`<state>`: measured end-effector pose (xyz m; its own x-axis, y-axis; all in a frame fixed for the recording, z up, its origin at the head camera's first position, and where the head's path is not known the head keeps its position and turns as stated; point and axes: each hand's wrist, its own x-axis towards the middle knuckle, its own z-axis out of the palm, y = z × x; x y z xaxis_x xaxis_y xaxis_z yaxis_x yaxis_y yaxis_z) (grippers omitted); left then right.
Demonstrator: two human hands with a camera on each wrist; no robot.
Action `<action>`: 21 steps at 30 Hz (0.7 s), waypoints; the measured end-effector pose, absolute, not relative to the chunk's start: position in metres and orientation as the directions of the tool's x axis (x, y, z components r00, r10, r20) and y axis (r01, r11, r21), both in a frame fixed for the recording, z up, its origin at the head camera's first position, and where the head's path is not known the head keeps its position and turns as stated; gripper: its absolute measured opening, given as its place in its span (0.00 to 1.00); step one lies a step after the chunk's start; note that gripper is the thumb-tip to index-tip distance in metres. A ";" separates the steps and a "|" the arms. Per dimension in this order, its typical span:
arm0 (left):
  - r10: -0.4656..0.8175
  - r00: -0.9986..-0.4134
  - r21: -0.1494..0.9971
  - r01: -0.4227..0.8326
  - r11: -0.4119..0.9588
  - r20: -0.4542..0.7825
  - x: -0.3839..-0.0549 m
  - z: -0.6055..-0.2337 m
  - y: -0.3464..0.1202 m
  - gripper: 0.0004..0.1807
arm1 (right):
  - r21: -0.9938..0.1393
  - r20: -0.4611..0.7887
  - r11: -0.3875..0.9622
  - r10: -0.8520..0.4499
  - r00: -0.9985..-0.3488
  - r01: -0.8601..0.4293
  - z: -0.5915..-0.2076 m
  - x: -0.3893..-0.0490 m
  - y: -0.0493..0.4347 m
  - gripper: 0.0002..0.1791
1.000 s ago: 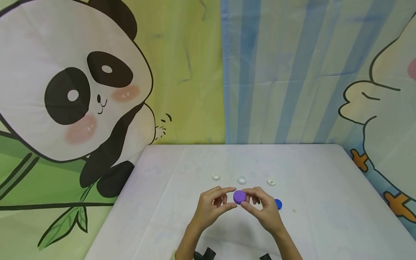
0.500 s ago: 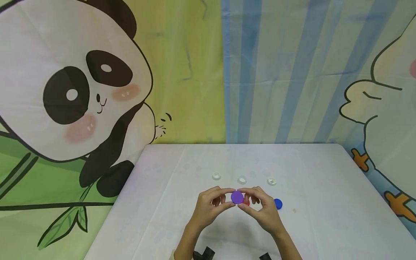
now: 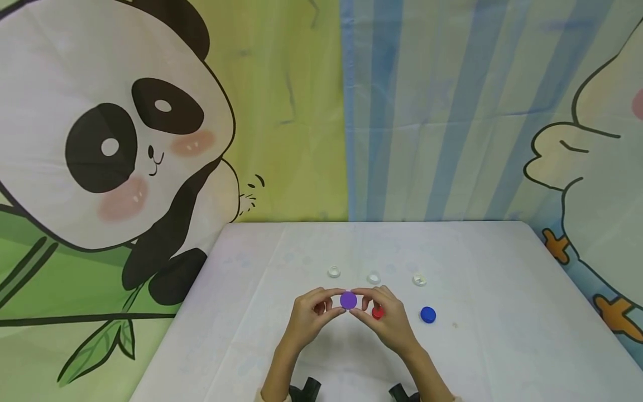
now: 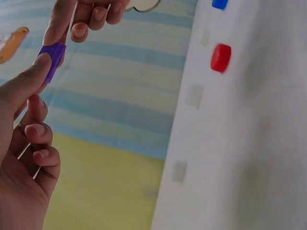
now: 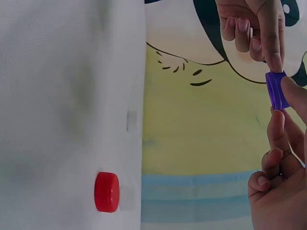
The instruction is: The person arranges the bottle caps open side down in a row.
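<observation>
White worktop (image 3: 502, 352) is showing faint pale prints & a crease toward its L side; its far edge is meeting a cartoon backdrop: big panda (image 3: 100, 61) on L, yellow panel (image 3: 291, 111) mid-L, blue-striped panel (image 3: 437, 111) mid-R, white figure w/ orange feet (image 3: 603, 206) far R. Three clear rings (image 3: 373, 277) are lying in a spaced row beyond the hands; detail in the R-most is looking too small to read. Blue cap (image 3: 428, 315) is lying R of the R hand (image 3: 394, 322), red cap (image 5: 107, 192) is sitting partly hidden behind it. L hand (image 3: 307, 317) & R hand are sharing a thumb-and-finger grip, both pinching the purple cap (image 3: 349, 300) above the worktop, betw. them.
</observation>
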<state>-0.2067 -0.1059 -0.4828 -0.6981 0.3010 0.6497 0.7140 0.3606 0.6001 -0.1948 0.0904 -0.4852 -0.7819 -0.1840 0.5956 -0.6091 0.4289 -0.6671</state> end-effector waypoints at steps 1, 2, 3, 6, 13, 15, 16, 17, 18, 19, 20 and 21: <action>0.300 -0.704 0.600 0.708 0.374 0.644 -0.209 -0.486 -0.109 0.16 | -0.665 0.589 0.442 -0.184 -0.787 -0.602 -0.489 -0.198 0.087 0.18; 0.297 -0.713 0.601 0.698 0.389 0.636 -0.211 -0.490 -0.111 0.16 | -0.659 0.587 0.456 -0.185 -0.788 -0.598 -0.493 -0.201 0.084 0.18; 0.294 -0.721 0.600 0.689 0.406 0.628 -0.213 -0.494 -0.114 0.16 | -0.656 0.583 0.468 -0.185 -0.791 -0.593 -0.497 -0.203 0.081 0.18; 0.277 -0.749 0.604 0.654 0.456 0.602 -0.218 -0.505 -0.122 0.16 | -0.657 0.567 0.485 -0.187 -0.802 -0.577 -0.508 -0.211 0.071 0.18; 0.249 -0.783 0.606 0.605 0.516 0.570 -0.227 -0.531 -0.135 0.16 | -0.689 0.451 0.541 -0.200 -0.870 -0.482 -0.530 -0.222 0.052 0.17; 0.242 -0.796 0.611 0.587 0.532 0.554 -0.229 -0.537 -0.137 0.16 | -0.700 0.415 0.549 -0.208 -0.886 -0.457 -0.535 -0.224 0.048 0.17; 0.238 -0.805 0.615 0.575 0.540 0.543 -0.230 -0.540 -0.138 0.16 | -0.700 0.406 0.552 -0.214 -0.889 -0.453 -0.537 -0.225 0.046 0.17; 0.235 -0.815 0.620 0.561 0.548 0.530 -0.231 -0.542 -0.139 0.16 | -0.707 0.392 0.550 -0.219 -0.894 -0.445 -0.539 -0.226 0.045 0.17; 0.233 -0.824 0.626 0.549 0.554 0.517 -0.231 -0.544 -0.140 0.16 | -0.715 0.380 0.545 -0.224 -0.898 -0.438 -0.540 -0.227 0.043 0.16; 0.230 -0.834 0.633 0.535 0.560 0.501 -0.232 -0.546 -0.141 0.16 | -0.724 0.366 0.541 -0.226 -0.903 -0.429 -0.542 -0.228 0.042 0.16; 0.227 -0.845 0.641 0.519 0.565 0.484 -0.233 -0.549 -0.141 0.16 | -0.732 0.351 0.538 -0.228 -0.908 -0.418 -0.544 -0.228 0.042 0.16; 0.224 -0.857 0.650 0.501 0.572 0.464 -0.233 -0.551 -0.141 0.16 | -0.737 0.336 0.541 -0.229 -0.914 -0.407 -0.546 -0.229 0.041 0.16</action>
